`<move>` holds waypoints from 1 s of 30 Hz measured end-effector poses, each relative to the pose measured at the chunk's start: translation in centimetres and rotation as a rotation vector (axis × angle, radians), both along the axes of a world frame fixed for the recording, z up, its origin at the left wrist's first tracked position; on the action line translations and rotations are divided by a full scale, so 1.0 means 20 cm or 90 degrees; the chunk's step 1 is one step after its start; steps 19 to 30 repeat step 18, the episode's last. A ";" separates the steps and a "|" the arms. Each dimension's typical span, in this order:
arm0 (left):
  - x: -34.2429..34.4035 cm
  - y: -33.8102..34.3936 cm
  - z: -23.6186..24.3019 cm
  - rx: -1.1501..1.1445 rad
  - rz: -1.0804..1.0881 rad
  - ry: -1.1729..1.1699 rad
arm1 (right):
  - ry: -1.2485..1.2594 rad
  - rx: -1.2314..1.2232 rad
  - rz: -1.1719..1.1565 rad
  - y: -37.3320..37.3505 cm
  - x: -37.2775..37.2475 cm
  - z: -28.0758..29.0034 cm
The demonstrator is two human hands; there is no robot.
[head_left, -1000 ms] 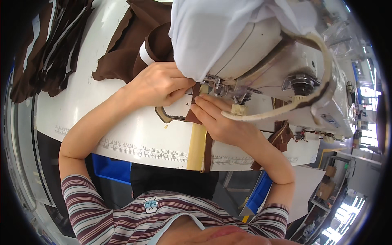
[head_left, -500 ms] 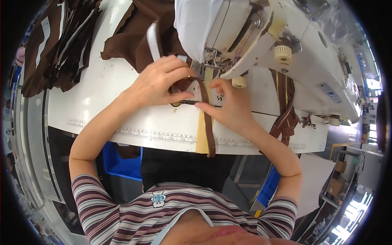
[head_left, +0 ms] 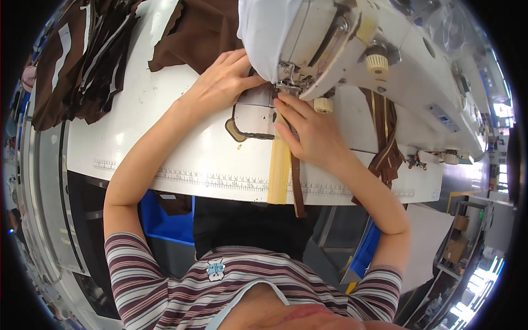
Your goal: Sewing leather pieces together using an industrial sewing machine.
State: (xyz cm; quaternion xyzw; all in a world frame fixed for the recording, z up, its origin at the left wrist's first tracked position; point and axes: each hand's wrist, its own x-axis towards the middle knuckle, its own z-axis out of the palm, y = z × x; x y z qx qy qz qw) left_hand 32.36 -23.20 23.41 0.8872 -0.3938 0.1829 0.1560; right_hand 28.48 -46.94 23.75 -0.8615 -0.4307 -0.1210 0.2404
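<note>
The sewing machine's (head_left: 324,41) needle and presser foot stand over a brown zipper (head_left: 297,187), whose loose tail hangs over the table's front edge. My right hand (head_left: 316,135) lies on the zipper just before the foot, fingers stretched out and thumb spread. To the foot's left, my left hand (head_left: 223,85) is closed at the edge of the brown fabric (head_left: 198,36); its fingertips are partly hidden by the white cloth cover (head_left: 264,36). Under the zipper runs a strip of yellow tape (head_left: 279,176) stuck to the table.
Dark brown pieces with white strips (head_left: 88,66) lie at the far left. More brown zippers (head_left: 382,137) hang down right of the needle. A printed ruler (head_left: 209,179) runs along the front edge of the white table (head_left: 137,132). A blue bin (head_left: 168,220) sits below.
Both hands have moved away toward the needle. The zipper loop between them has gone down flat under my right hand, and its tail has shifted right. The brown fabric has moved slightly.
</note>
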 end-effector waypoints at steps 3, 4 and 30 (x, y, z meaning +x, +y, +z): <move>-0.03 0.01 0.01 -0.021 -0.010 -0.025 | 0.004 -0.052 -0.030 0.04 -0.08 0.04; -0.01 0.01 0.00 -0.061 -0.031 0.018 | 0.019 -0.071 -0.049 0.05 -0.09 0.04; 0.91 0.03 0.21 0.441 -0.008 -0.131 | -0.037 -0.021 0.052 0.09 -0.42 0.02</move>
